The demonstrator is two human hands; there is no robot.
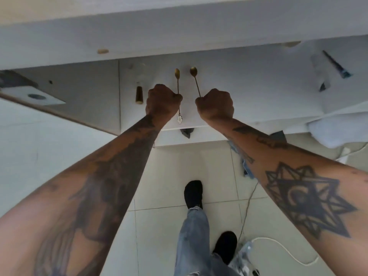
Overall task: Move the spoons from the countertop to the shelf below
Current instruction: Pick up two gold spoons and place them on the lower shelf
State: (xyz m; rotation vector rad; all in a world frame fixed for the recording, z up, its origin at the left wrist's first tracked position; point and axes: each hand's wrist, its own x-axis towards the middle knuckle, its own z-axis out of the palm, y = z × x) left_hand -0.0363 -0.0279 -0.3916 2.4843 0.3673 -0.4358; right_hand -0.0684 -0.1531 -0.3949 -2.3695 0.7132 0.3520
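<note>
I look steeply down. My left hand (pixel 162 101) is a fist closed around the thin handle of a gold spoon (pixel 177 76), bowl pointing away from me; a small white charm hangs from the handle's end below my fist. My right hand (pixel 216 105) grips a second gold spoon (pixel 194 76) the same way. Both spoons hover side by side over the white lower shelf (pixel 249 92), beneath the front edge of the white countertop (pixel 179 36).
A small brass-and-white object (pixel 139 93) lies on the shelf left of my left hand. A dark tool (pixel 336 64) rests at the far right, white cloth (pixel 338 132) beyond it. Below are floor tiles, my feet (pixel 194 193) and a white cable (pixel 288 250).
</note>
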